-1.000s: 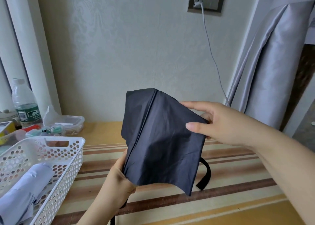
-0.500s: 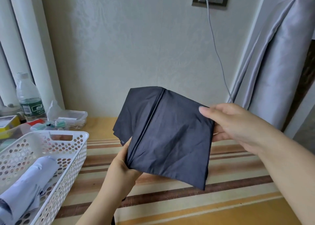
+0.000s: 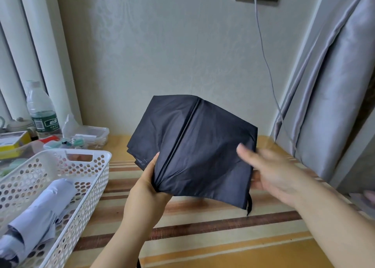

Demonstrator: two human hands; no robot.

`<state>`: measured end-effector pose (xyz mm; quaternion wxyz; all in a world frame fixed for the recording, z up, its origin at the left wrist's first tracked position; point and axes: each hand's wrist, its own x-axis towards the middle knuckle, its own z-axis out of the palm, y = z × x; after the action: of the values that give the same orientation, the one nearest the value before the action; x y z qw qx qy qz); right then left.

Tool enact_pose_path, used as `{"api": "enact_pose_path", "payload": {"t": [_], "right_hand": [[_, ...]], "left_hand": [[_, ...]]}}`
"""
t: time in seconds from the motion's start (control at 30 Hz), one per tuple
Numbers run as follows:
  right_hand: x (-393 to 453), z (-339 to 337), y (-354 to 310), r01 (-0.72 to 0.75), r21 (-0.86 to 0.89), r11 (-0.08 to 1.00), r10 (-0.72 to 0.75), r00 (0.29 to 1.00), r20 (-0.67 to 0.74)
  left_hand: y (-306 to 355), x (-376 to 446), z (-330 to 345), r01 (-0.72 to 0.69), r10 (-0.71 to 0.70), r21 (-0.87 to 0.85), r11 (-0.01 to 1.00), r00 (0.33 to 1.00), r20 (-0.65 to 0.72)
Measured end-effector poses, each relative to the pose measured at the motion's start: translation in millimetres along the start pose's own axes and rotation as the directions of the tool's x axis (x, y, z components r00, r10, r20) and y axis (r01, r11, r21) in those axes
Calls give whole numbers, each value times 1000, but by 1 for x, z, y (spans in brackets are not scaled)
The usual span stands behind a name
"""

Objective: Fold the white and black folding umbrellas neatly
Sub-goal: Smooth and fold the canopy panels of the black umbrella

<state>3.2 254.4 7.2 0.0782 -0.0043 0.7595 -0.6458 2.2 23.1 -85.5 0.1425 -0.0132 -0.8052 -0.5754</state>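
I see the black umbrella (image 3: 194, 146) held above the striped table (image 3: 203, 237); my left hand (image 3: 148, 194) grips its bunched lower end, my right hand (image 3: 269, 172) pinches the right fabric edge. The white umbrella (image 3: 40, 213) lies in the perforated basket (image 3: 89, 186) at the table's left edge, with a water bottle (image 3: 40, 109) behind.

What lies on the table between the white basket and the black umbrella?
Only bare striped tabletop separates the white basket from the black umbrella, seen in the head view.

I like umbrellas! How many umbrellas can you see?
2. The black umbrella is held up over the table in both hands. The white umbrella lies in the white basket.
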Motion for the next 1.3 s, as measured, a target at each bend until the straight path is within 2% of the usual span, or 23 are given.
{"api": "enact_pose_path", "payload": {"t": [0.07,0.17,0.27,0.37,0.5,0.6,0.67,0.77,0.83,0.9,0.93,0.97,1.03,1.1,1.17,1.23,1.3], "right_hand": [[4,4,12,0,-114,994,-5,999,-41],[15,7,14,21,-87,996,-35,986,-162],[24,8,10,29,-78,997,-43,984,-175],[27,7,10,30,-67,997,-41,986,-164],[18,2,9,62,-60,996,-68,992,-106],[3,-7,6,100,-37,994,-98,994,37],[-8,-13,1,97,39,994,-102,984,146],[-18,-21,-5,84,202,976,-135,957,256],[-20,-17,-7,80,294,952,-161,952,262],[-18,-5,-5,15,448,894,-128,966,223],[-18,2,-1,24,444,896,-128,970,206],[-19,13,0,65,393,917,-142,975,170],[-17,29,-3,236,256,938,-264,961,80],[-14,44,-18,422,91,902,-432,886,168],[-7,51,-31,565,-276,778,-484,818,310],[5,53,-37,576,-612,542,-462,812,356],[10,50,-39,577,-715,395,-435,803,407]], "left_hand": [[5,0,-2,53,-49,-64,997,997,53],[10,-1,-5,162,-126,-183,970,973,196],[17,-6,-4,238,-128,-281,930,924,360],[25,-10,-1,269,-77,-403,875,898,433],[31,-10,-3,283,-82,-456,844,907,413],[29,-10,-2,232,-87,-451,862,944,318],[24,-9,1,209,-99,-424,881,959,266],[22,-9,4,225,-124,-410,884,958,260],[26,-11,4,252,-136,-417,873,948,287],[30,-12,1,293,-145,-430,854,928,344],[31,-12,-1,312,-144,-422,851,912,385],[31,-12,-4,320,-133,-403,857,894,427],[31,-12,-7,308,-82,-382,872,859,505],[29,-13,-7,264,-4,-378,887,824,567],[36,-17,-8,232,27,-346,909,796,605],[47,-22,-6,215,11,-291,932,787,617],[52,-25,-4,229,-42,-249,941,809,586]]}}
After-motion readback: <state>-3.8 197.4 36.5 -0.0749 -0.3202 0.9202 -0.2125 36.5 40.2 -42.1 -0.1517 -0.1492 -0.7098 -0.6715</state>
